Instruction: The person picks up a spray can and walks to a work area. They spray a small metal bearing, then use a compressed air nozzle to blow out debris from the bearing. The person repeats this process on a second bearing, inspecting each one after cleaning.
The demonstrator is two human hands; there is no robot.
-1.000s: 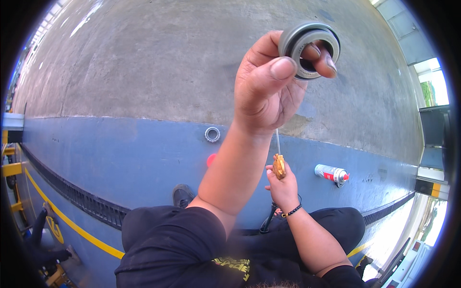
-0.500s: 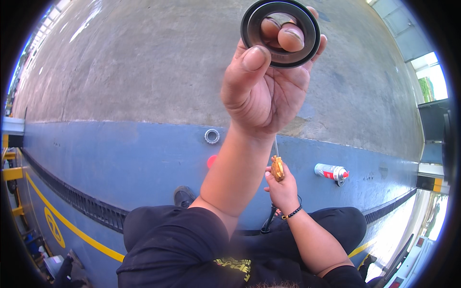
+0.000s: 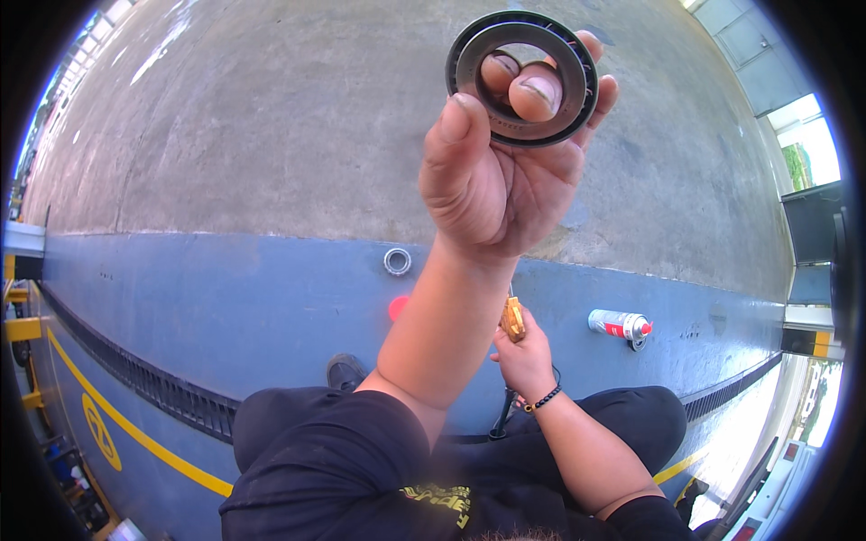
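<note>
My left hand is raised far out in front, closed on a dark metal tapered roller bearing. Two fingertips poke through the bearing's centre hole, and the thumb presses on its lower left edge. Rollers show faintly around its rim. Lower down, my right hand is wrapped around the amber handle of a screwdriver. Its thin shaft points away from me and is mostly hidden behind my left forearm. A smaller metal bearing lies on the blue floor, left of that forearm.
A spray can with a red nozzle lies on its side at the right. Beside my left forearm is a red round piece, partly covered. A dark floor grate and a yellow line run along the left.
My left hand has tilted the bearing, so its flat ring face and rollers now show, and has lowered it slightly. The right hand and screwdriver have shifted a little left.
</note>
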